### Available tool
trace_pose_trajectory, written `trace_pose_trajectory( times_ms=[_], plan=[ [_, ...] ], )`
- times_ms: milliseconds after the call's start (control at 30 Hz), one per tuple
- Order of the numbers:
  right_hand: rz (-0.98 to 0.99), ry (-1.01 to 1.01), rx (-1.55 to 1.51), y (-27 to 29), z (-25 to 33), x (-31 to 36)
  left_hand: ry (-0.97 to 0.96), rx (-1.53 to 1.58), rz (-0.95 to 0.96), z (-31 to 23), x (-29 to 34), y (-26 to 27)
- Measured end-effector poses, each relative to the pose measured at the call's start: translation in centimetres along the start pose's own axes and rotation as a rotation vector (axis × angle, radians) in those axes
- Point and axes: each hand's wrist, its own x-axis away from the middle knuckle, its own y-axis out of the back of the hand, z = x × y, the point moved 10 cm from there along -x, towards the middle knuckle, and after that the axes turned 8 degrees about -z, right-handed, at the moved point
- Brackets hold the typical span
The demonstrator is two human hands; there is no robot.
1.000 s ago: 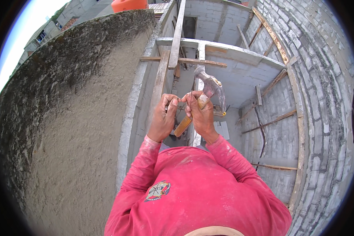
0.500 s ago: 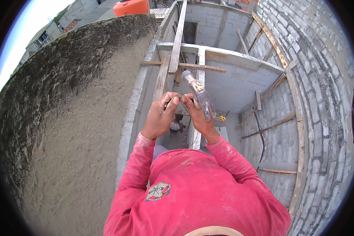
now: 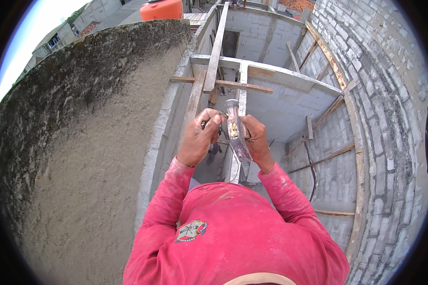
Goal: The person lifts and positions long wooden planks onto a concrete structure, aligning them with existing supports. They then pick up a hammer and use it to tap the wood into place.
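My right hand [image 3: 257,137] is closed around the handle of a claw hammer [image 3: 233,124]. The hammer's dusty metal head lies between my two hands, its round face pointing away from me. To its left, my left hand [image 3: 198,140] is closed, with thumb and fingers pinched on a thin dark strand that looks like wire [image 3: 223,124]. A slack length of it seems to hang down past the hammer; its far end is hard to follow. Something small and dark also shows between the left fingers, too small to name.
A rough mortar wall [image 3: 90,142] rises at my left, and a grey block wall [image 3: 390,142] at my right. Ahead, planks [image 3: 217,52] cross the narrow wall tops [image 3: 243,95] above deep rooms. An orange tank [image 3: 161,9] stands at the far left.
My right hand has drawn apart from the left, slightly to the right. The hammer head has turned from a slant to nearly straight and now sits between the hands.
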Motion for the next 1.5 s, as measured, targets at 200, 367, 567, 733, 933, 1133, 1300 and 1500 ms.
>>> trace_pose_trajectory(
  times_ms=[200, 367, 567, 733, 933, 1133, 1300, 1500],
  plan=[
    [0.077, 0.234, 0.243, 0.2, 3.0, -1.4, -0.162, -0.157, -0.068, -0.4, -0.6, 0.5],
    [0.252, 0.207, 0.292, -0.2, 3.3, -1.3, -0.487, -0.522, -0.07, -2.9, -0.5, -0.6],
    [0.543, 0.21, 0.396, -0.3, 5.2, -2.6, -0.565, -0.756, 0.042, -2.6, 0.3, -2.7],
    [0.526, 0.364, 0.232, 1.2, 4.5, -7.6, -0.579, -0.794, 0.157, -4.2, 2.0, -5.0],
    [0.531, -0.395, -0.257, -0.4, -3.1, -2.3, -0.492, -0.653, 0.158, -4.4, 1.3, -4.8],
    [0.348, -0.477, -0.183, -0.5, -3.4, 3.2, -0.356, -0.588, 0.033, -1.1, 0.6, -2.3],
    [0.376, -0.373, -0.155, 0.5, -1.7, 3.0, -0.174, -0.495, 0.034, 1.4, 0.2, -1.6],
    [0.316, -0.451, -0.223, 1.0, -4.5, 1.5, 0.134, -0.149, 0.217, 3.2, 1.3, -3.4]
  ],
)
